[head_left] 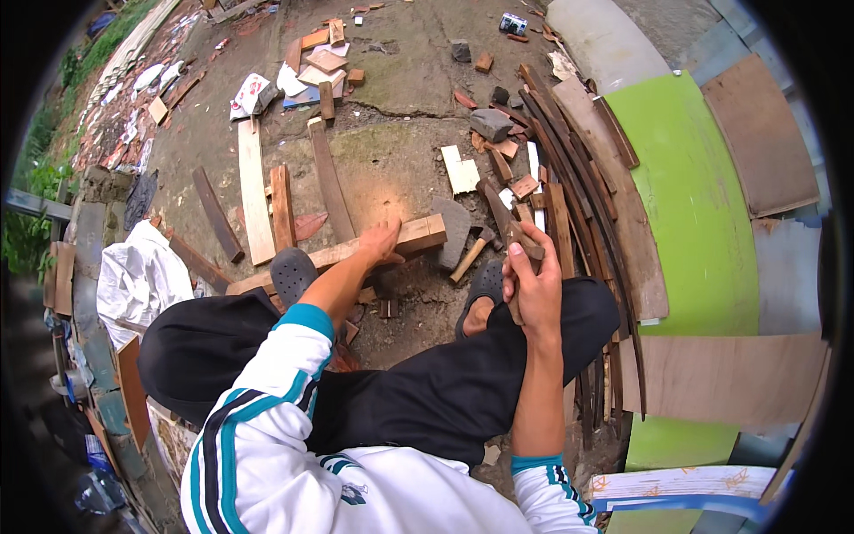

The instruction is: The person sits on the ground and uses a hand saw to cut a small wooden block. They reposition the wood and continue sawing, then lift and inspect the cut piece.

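My left hand (381, 242) rests on a pale wooden beam (418, 233) that lies across the ground under my left foot's dark clog (292, 273). My right hand (534, 283) is closed around a dark brown wooden stick (500, 212), holding it upright over my right knee. A hammer (471, 252) with a pale wooden handle lies on the ground between the two hands, beside a flat grey stone (454, 230). My legs in black trousers fill the middle of the view.
Planks (253, 191) and offcuts lie scattered on the concrete ahead. A bundle of long dark strips (578, 205) runs along the right, beside a green board (703, 214) and plywood sheets (729, 378). A white sack (138, 276) lies at the left.
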### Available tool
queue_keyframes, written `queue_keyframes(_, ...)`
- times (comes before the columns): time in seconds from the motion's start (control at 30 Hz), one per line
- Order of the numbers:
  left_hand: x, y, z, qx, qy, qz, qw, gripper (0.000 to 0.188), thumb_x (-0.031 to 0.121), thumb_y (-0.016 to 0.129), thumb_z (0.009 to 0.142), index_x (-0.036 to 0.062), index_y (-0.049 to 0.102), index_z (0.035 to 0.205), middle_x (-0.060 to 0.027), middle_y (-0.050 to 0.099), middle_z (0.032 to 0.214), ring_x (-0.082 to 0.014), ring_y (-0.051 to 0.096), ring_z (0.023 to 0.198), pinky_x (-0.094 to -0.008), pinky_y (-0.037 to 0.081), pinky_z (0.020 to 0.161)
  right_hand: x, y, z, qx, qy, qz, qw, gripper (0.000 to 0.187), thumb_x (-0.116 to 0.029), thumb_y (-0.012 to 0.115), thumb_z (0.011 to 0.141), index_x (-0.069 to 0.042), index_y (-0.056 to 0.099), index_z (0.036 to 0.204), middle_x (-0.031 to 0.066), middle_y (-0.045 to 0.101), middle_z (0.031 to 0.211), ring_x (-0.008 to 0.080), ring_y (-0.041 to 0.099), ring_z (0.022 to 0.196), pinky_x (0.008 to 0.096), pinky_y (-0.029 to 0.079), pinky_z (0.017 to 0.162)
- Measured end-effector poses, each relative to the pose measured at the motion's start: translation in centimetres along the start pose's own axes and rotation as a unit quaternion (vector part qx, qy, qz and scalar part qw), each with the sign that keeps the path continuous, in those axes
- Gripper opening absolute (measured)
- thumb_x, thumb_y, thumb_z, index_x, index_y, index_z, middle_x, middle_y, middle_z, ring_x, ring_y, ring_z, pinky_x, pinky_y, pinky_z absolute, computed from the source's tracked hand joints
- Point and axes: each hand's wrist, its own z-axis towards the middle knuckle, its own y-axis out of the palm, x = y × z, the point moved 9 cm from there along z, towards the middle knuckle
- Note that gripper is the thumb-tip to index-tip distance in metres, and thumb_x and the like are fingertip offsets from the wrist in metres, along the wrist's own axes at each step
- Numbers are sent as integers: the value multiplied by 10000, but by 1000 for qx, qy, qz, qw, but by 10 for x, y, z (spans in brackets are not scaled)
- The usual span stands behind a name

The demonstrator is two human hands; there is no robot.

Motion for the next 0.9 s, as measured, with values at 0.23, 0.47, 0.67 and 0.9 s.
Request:
queue_keyframes(0.23,-15,-34,4,144,-10,78,986,1005,658,783,780,110,375,1516,-181,584,1182,-341,573,1140,-462,446,923,-9,15,10,0,-4,-21,1000,395,-173,629,1048,-44,525,1407,24,592,773,68,507,524,222,408,456)
queue_keyframes(0.47,-23,-18,24,101,2,89,991,952,721,692,830,106,413,1500,-187,585,1185,-352,582,1129,-445,459,922,-6,13,7,0,18,-1,1000,405,-181,632,1050,-26,520,1407,24,595,780,63,508,533,216,410,461)
queue_keyframes(0.67,-25,-17,29,66,-4,59,996,924,696,671,874,81,397,1506,-226,583,1261,-397,568,1206,-492,482,986,-10,8,8,15,4,-2,1000,420,-187,646,1043,-23,518,1408,25,599,783,60,508,534,215,414,462)
queue_keyframes(0.9,-31,-8,24,53,-41,3,998,884,654,641,921,97,369,1552,-250,560,1353,-407,533,1293,-507,475,1040,-3,8,7,14,9,-34,999,564,-183,659,1031,-18,420,1514,24,603,774,57,500,538,217,408,466)
